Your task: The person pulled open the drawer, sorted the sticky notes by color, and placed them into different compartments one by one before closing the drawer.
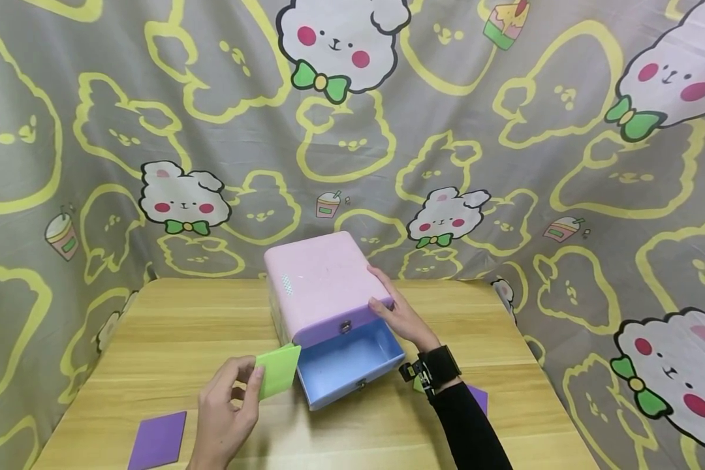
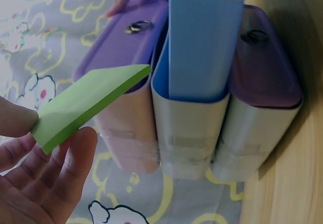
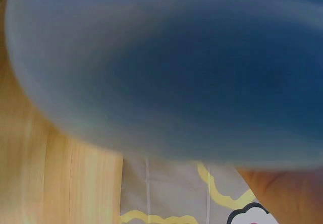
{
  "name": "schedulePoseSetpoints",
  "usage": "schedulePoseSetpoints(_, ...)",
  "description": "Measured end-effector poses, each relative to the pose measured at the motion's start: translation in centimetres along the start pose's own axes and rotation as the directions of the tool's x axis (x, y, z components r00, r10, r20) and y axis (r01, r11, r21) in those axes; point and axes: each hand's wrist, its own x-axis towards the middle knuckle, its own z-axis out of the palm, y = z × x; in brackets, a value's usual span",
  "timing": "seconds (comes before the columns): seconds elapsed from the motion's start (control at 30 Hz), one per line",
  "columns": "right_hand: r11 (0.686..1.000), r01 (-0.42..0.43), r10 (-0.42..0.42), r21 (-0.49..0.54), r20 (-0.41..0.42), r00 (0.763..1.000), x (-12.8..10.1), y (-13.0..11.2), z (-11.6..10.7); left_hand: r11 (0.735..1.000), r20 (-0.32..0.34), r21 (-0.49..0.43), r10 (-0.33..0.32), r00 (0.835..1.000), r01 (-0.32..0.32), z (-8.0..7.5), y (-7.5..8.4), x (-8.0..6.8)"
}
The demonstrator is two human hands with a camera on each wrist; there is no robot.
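Grey cartoon-bunny curtain (image 1: 94, 98) hangs behind and around a light wooden table (image 1: 170, 326). Mid-table, toward the far edge: a pink plastic mini drawer cabinet (image 1: 323, 287) with its blue plastic drawer (image 1: 352, 365) pulled out toward the near side and open. Right hand (image 1: 396, 313) rests on the cabinet's right top edge, fingers curled over the corner, bracing it. Left hand (image 1: 226, 405) pinches a green square foam tile (image 1: 277, 371) by its near edge, thumb on top, fingers under, with the tile's far corner just at the drawer's left rim. Tile looks light, fairly stiff, matte and unbreakable; an edge pinch should do. Purple square foam tile (image 1: 157, 439) lies flat near-left; another purple piece (image 1: 478, 398) shows beside the right sleeve.
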Motion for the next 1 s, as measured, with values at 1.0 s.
schedulePoseSetpoints(1.0,1.0,-0.004,0.004,0.005,0.002,1.0,0.0,-0.1,0.1,0.994,0.006,-0.034,0.104,0.995,-0.103,1.8,1.6,0.1)
